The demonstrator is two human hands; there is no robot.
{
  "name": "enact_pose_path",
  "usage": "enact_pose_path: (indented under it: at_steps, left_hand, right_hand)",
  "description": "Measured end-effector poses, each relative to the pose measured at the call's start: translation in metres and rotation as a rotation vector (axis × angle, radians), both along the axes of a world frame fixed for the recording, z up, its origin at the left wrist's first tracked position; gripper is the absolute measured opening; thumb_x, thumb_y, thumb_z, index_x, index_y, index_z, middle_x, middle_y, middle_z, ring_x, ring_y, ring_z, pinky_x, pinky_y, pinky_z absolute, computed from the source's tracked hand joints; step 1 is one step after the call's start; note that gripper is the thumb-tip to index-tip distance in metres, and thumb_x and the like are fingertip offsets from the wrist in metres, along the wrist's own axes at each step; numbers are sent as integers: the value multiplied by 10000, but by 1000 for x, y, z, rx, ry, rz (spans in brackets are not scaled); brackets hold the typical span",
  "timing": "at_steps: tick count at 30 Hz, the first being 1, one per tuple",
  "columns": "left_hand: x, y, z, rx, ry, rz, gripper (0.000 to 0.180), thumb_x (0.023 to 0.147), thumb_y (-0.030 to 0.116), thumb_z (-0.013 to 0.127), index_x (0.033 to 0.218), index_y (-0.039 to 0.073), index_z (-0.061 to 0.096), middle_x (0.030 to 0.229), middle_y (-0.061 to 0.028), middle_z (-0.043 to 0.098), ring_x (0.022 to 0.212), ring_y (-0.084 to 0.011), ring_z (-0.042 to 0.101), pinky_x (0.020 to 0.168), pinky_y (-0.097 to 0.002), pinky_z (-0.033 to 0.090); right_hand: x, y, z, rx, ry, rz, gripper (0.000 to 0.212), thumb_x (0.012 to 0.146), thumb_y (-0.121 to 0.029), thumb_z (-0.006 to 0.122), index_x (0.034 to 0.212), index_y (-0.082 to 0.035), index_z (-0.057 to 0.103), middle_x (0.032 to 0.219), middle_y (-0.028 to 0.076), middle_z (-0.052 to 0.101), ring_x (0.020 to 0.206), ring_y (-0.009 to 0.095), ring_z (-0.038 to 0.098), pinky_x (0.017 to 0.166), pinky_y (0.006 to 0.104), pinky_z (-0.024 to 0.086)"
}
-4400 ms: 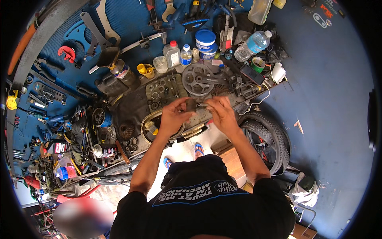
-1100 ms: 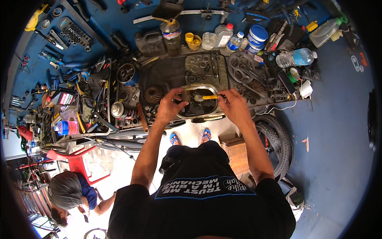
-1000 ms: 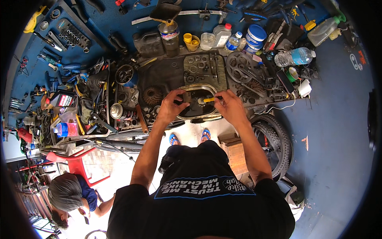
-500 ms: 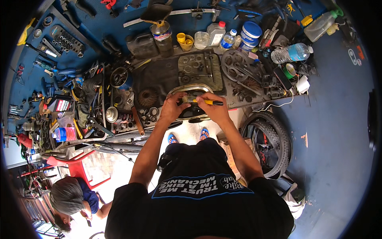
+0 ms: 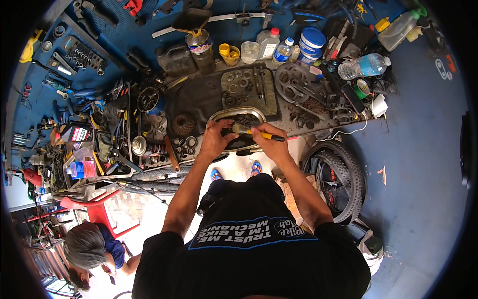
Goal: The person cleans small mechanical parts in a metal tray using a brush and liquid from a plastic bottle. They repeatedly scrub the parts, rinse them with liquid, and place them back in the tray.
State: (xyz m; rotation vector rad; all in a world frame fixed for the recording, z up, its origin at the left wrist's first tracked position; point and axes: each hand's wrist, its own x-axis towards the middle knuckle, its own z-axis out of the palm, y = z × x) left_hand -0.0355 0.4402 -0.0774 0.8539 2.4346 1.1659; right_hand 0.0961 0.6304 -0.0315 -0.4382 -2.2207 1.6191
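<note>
Over the near edge of the bench, both my hands are above a metal tray point(image 5: 239, 109) with a shiny rim and dark contents. My right hand point(image 5: 271, 145) grips a paintbrush point(image 5: 273, 136) with a yellow and black handle, its pale bristles pointing left toward my other hand. Close to the bristle tips, my left hand point(image 5: 215, 141) has its thumb and fingers curled round something small that I cannot make out. Behind the tray, a mat point(image 5: 230, 102) carries small rings, a long tool and other metal parts.
A sprocket cassette point(image 5: 184, 123) sits left of the tray, and a crankset point(image 5: 291, 82) right of it. Bottles and tubs, including a blue tub point(image 5: 312, 39), line the back. Bicycle tyres point(image 5: 348, 187) stand below the bench. Another person point(image 5: 85, 246) is at lower left.
My right hand has shifted slightly right and down with the brush, and the bristles have drawn a little away from my left hand. My left hand has moved slightly down.
</note>
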Motion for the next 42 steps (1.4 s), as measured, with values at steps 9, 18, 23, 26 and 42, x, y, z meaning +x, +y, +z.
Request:
enact_pose_path:
  at_steps: [9, 18, 23, 26, 42]
  left_hand:
    - [3, -3, -3, 66, 32, 27, 590, 813, 267, 932, 1331, 96, 710, 1144, -106, 793, 1142, -286, 649, 992, -422, 523]
    - [7, -7, 5, 96, -13, 43, 566, 826, 200, 920, 1331, 82, 693, 1223, -97, 743, 1143, -259, 636, 917, -400, 556]
    - [4, -3, -8, 205, -18, 12, 585, 837, 185, 901, 1343, 95, 622, 1293, -108, 679, 1136, -289, 618, 876, -405, 560]
    - [3, 0, -9, 134, -122, 37, 608, 826, 176, 907, 1340, 84, 595, 1275, -107, 659, 1105, -283, 633, 880, -401, 568]
    - [-9, -2, -6, 51, 17, 1, 671, 736, 359, 978, 1236, 11, 696, 1263, -168, 677, 1228, -374, 638, 997, -452, 552]
  right_hand:
    - [0, 8, -19, -105, -58, -78, 257, 983, -237, 772, 904, 4, 728, 757, 41, 705, 732, 75, 612, 687, 288, 523]
    - [4, 25, -38, 68, -108, -146, 257, 971, -243, 770, 902, -1, 720, 741, 76, 702, 709, 103, 613, 681, 307, 519]
    - [-1, 27, -30, 219, -290, -82, 374, 980, -382, 761, 894, -19, 733, 710, 78, 689, 664, 191, 647, 666, 351, 513]
    - [-6, 33, -26, 306, -423, -13, 384, 969, -405, 769, 973, -22, 748, 697, 107, 686, 613, 227, 650, 661, 364, 524]
    - [-18, 39, -25, 304, -293, 119, 319, 927, -361, 791, 985, -62, 694, 851, 120, 772, 851, 284, 767, 780, 409, 568]
